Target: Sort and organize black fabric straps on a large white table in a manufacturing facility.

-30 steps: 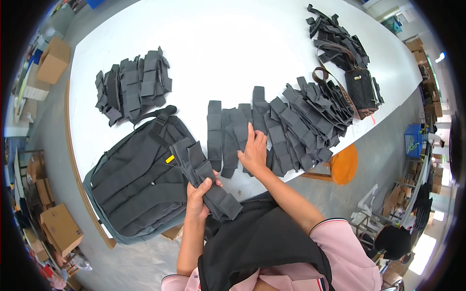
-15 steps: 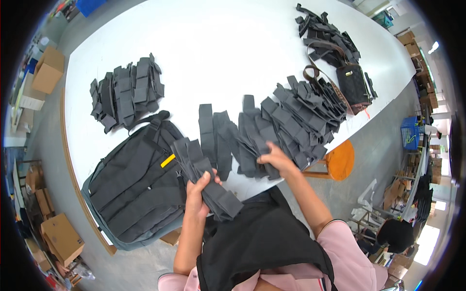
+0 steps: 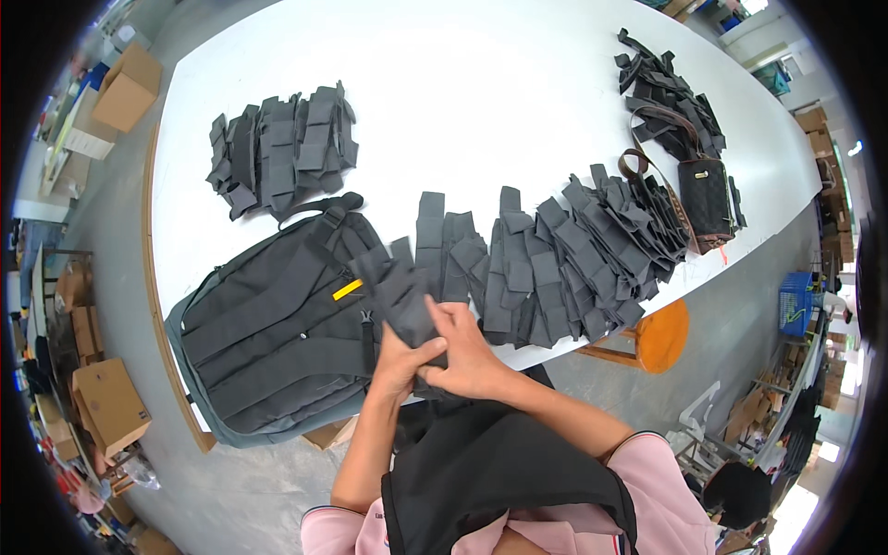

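Note:
A bundle of dark grey fabric strips [image 3: 400, 294] is held in front of me, its upper end smeared by motion. My left hand [image 3: 400, 363] is closed around the lower part of it. Against the bundle's right side, my right hand [image 3: 467, 356] grips with bent fingers, the two thumbs close together. What lies under the palms is hidden. Just left of the hands lies a black backpack [image 3: 268, 324] with a yellow tag [image 3: 348, 290]. To the right, a row of more grey strips [image 3: 560, 259] lies fanned along the near table edge.
On the white table [image 3: 481, 92] another strip pile [image 3: 282, 148] sits at far left, and a further heap [image 3: 671, 97] at far right. A small dark handbag [image 3: 706, 199] stands near the right edge. An orange stool [image 3: 662, 335] is beside the table.
My right hand has left the row of strips and come over to the bundle in my left hand. The view has shifted, so the table things appear farther right.

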